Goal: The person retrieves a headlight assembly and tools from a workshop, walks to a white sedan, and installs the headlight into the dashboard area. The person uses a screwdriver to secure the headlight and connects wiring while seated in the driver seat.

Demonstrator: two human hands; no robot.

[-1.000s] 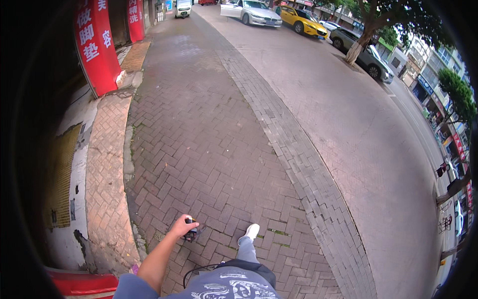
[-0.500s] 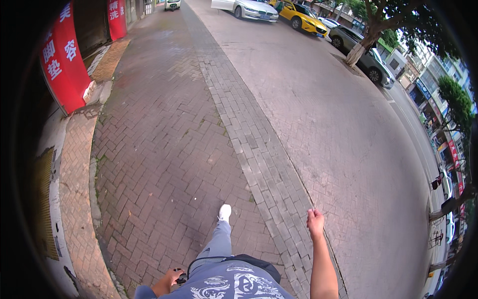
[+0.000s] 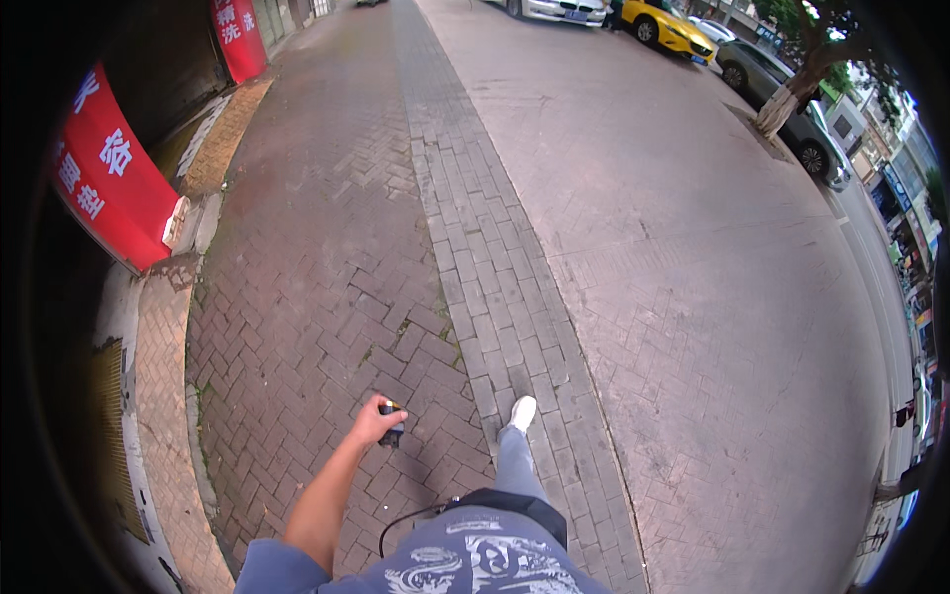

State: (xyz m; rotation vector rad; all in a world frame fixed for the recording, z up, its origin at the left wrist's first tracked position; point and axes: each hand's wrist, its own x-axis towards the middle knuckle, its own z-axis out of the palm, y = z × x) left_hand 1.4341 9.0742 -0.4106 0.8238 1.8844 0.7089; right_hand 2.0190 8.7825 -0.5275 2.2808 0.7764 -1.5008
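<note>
The left hand [image 3: 374, 424] is curled around a small dark device [image 3: 392, 434], swung forward over the brick pavement [image 3: 327, 297]; the right hand is out of view. Ahead steps a white shoe [image 3: 522, 412], with parked cars [image 3: 673, 28] far off.

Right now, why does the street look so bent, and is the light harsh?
Head view: the fisheye lens curves the brick pavement and darkens the rim; daylight is soft, with only a faint shadow under the left hand holding a small black device; everything is sharp.
</note>
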